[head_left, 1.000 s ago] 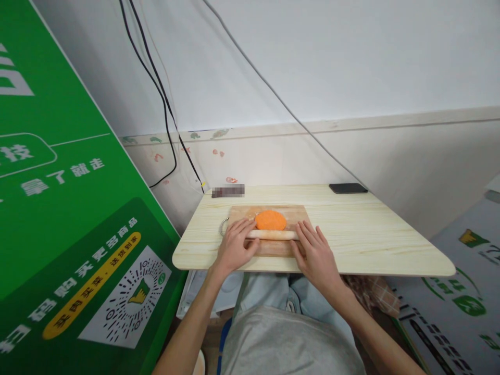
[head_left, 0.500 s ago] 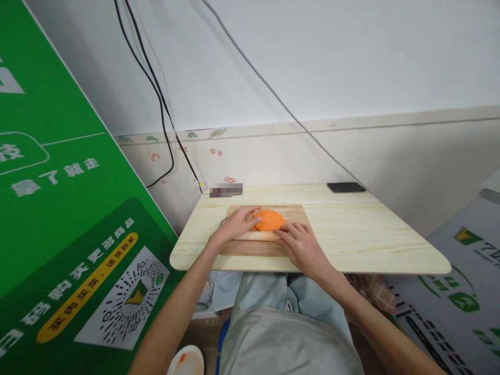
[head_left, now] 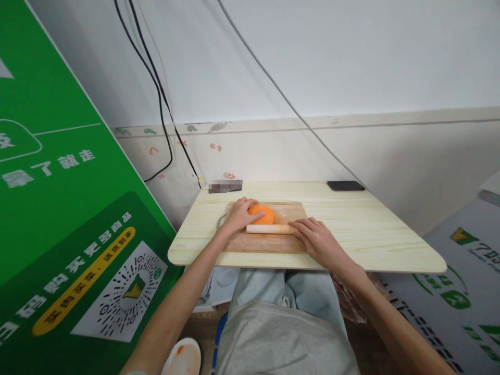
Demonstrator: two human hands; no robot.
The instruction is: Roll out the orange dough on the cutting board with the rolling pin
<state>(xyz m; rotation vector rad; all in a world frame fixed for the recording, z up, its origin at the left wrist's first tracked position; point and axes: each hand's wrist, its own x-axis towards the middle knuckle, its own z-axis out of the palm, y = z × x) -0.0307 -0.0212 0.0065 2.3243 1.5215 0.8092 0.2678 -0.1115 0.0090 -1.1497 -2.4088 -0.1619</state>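
Note:
A flat orange round of dough [head_left: 264, 214] lies on a wooden board [head_left: 265, 245]. My left hand [head_left: 237, 215] grips its left edge, thumb over the top and fingers along the far side. Just in front of the dough, a pale wooden rolling pin [head_left: 269, 229] lies crosswise on the board. The fingers of my right hand [head_left: 318, 239] are closed on the pin's right end. A metal ring handle [head_left: 220, 221] shows at the board's left side, partly hidden by my left hand.
The board rests on a pale wood-grain table [head_left: 363, 234] against the wall. A black phone [head_left: 346, 186] lies at the back right, and a blurred-out item [head_left: 225, 186] at the back left. A green sign [head_left: 78, 208] stands left; below is a white stained dish [head_left: 183, 357].
My left hand has drawn the dough to the left. My right hand has shifted right to the end of the rolling pin, and more of the pin now shows.

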